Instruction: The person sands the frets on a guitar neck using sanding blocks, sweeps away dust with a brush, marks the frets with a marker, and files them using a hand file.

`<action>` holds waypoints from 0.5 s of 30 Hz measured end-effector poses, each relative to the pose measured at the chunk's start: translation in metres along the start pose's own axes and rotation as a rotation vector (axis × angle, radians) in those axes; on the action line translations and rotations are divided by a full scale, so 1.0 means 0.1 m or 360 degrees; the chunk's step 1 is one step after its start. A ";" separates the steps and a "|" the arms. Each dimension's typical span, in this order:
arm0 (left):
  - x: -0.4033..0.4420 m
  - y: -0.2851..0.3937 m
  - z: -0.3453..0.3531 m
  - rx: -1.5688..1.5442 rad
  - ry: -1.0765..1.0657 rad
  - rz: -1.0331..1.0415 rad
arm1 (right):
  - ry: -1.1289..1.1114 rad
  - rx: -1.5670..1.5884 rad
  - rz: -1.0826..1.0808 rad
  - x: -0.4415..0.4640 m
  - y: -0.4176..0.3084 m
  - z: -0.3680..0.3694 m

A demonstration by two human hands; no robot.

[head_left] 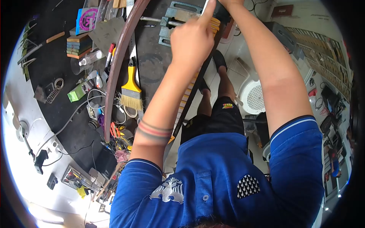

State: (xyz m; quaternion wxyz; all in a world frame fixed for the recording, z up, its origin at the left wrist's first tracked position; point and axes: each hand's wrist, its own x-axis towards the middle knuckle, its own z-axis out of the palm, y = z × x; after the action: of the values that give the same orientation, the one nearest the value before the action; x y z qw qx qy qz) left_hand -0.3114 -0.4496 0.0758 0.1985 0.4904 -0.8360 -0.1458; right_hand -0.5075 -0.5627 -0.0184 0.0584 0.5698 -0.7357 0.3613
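My left hand [193, 40] is over the inner edge of the black bench [150, 62], its index finger stretched along a thin white piece [205, 5] and its other fingers curled mostly out of sight. Only part of my right hand [231, 3] shows at the top edge, beside a dark block [221, 14]; its fingertips are cut off. A grey slotted metal clamp [165, 32] with a threaded rod [151, 19] lies left of my left hand. The yellow-handled brush [131, 85] rests bristles toward me, near a long metal strip [133, 49].
A curved brown strip [111, 81] runs along the bench. Beyond it are stacked sanding blocks [79, 46], a clear bottle [91, 57], cables and orange-handled scissors [114, 130]. A white perforated stool [254, 97] stands on the floor, right of my legs.
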 end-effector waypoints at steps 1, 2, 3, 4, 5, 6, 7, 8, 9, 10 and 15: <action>-0.06 -0.01 -0.04 -0.0006 -0.0039 -0.0017 | -0.0008 -0.0007 0.0010 0.00 -0.01 0.00; -0.17 -0.01 -0.12 -0.0005 -0.0078 -0.0029 | -0.0009 -0.0009 0.0024 0.03 -0.04 -0.01; -0.32 0.00 -0.19 -0.0003 -0.0121 -0.0035 | -0.0013 -0.0001 -0.0001 0.04 -0.05 -0.03; -0.61 -0.02 -0.31 0.0052 -0.0225 -0.0063 | -0.0015 0.0011 0.0014 0.05 -0.05 -0.02; -1.02 -0.06 -0.45 0.0107 -0.0334 -0.0093 | -0.0021 0.0022 0.0033 0.05 -0.07 -0.02; -1.38 -0.10 -0.57 0.0010 -0.0363 -0.0101 | -0.0028 0.0027 0.0056 0.04 -0.07 -0.03; -1.68 -0.11 -0.71 0.0016 -0.0458 -0.0120 | -0.0031 0.0009 0.0074 0.04 -0.08 -0.05; -1.91 -0.13 -0.78 0.0025 -0.0513 -0.0137 | -0.0031 -0.0013 0.0088 0.04 -0.10 -0.07; -1.86 -0.14 -0.76 0.0065 -0.0514 -0.0101 | -0.0037 -0.0032 0.0095 0.04 -0.10 -0.08; -1.76 -0.12 -0.76 0.0111 -0.0519 -0.0078 | -0.0057 -0.0044 0.0098 0.03 -0.08 -0.07; 0.04 0.06 0.02 0.0090 -0.0120 -0.0048 | 0.0001 -0.0012 0.0033 0.02 0.01 0.01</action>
State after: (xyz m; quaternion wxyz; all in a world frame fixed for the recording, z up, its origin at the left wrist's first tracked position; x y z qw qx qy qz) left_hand -0.3183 -0.4505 0.0777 0.1507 0.5026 -0.8391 -0.1435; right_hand -0.5088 -0.5648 -0.0190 0.0570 0.5620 -0.7429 0.3593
